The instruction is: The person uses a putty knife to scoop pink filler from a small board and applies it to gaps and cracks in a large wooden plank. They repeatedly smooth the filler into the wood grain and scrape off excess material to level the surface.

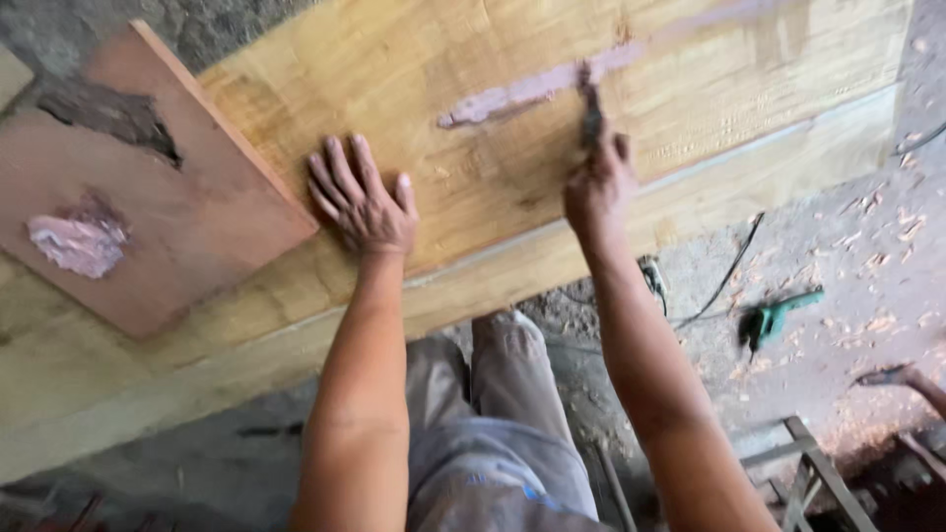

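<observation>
Single view, head-mounted, looking steeply down and forward from above the person's own arms. Close range: both forearms run up from the bottom edge to the wooden panel (473, 108) filling the upper frame. Horizon tilted, panel edge running diagonally. Floor (847, 266) visible lower right, legs directly beneath. No second view.

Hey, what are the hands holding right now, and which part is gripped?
The right hand grips a putty knife by its handle, with the blade on the pinkish filler streak. The left hand holds nothing; it lies flat on the wooden panel.
</observation>
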